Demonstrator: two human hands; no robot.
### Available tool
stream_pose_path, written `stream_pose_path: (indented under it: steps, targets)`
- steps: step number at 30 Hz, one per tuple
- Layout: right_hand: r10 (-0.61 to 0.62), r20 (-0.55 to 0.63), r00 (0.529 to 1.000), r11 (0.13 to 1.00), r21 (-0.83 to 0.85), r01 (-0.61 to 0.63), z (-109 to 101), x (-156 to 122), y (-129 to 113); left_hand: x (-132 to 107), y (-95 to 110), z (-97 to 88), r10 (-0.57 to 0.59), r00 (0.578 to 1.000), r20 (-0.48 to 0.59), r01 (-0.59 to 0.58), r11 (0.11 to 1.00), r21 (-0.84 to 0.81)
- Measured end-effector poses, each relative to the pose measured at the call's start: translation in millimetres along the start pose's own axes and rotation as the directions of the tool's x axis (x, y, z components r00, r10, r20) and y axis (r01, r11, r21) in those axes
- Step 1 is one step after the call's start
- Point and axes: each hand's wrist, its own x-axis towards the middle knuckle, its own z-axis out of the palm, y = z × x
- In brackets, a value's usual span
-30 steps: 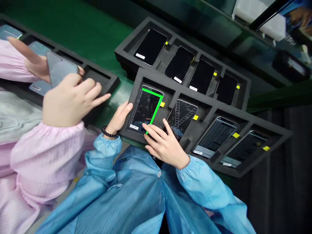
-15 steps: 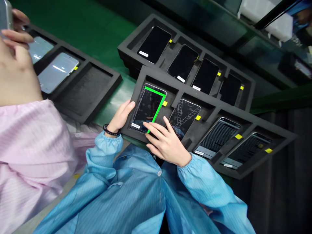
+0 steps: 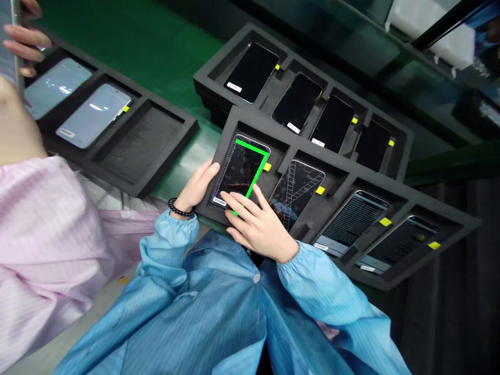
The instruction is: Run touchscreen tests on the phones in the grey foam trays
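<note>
My left hand (image 3: pixel 194 186) grips the left edge of a smartphone (image 3: pixel 241 172) lying in a black foam tray (image 3: pixel 344 179). Its screen shows a green line along two sides. My right hand (image 3: pixel 255 224) rests spread-fingered across the lower part of that screen, close to a second phone (image 3: pixel 297 195) showing a ladder-like pattern. At the top left, a co-worker's hand (image 3: pixel 23 44) holds a phone (image 3: pixel 10 31) upright, partly cut off by the frame edge.
Two phones with dark-striped screens (image 3: pixel 351 224) lie further right in the same tray. Behind it, a foam tray (image 3: pixel 211 86) holds several black-screened phones. A left tray (image 3: pixel 167 161) holds two pale phones (image 3: pixel 94 115) on a green bench (image 3: pixel 117 31). A pink sleeve (image 3: pixel 47 234) intrudes left.
The co-worker's hand has lifted the phone up and left, away from the left tray. My right hand has slid a little left across the screen, and the view has shifted slightly.
</note>
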Motion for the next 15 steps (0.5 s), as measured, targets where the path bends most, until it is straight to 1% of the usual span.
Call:
stream_pose_path:
  steps: [10, 12, 15]
  targets:
    - [-0.051, -0.022, 0.998, 0.997, -0.054, 0.050, 8.8, 21.1, -1.6, 1.5, 1.2, 0.2, 0.032, 0.999, 0.016, -0.032, 0.999, 0.004]
    - [-0.053, -0.028, 0.998, 0.997, -0.061, 0.051, 10.3, 25.7, -2.4, 1.7, -1.6, -0.5, 0.021, 1.000, 0.008, -0.021, 1.000, 0.002]
    - [-0.052, -0.031, 0.998, 0.997, -0.064, 0.050, 12.1, 31.9, -3.2, 1.7, -7.6, -1.0, -0.023, 0.999, -0.033, 0.024, 1.000, 0.007]
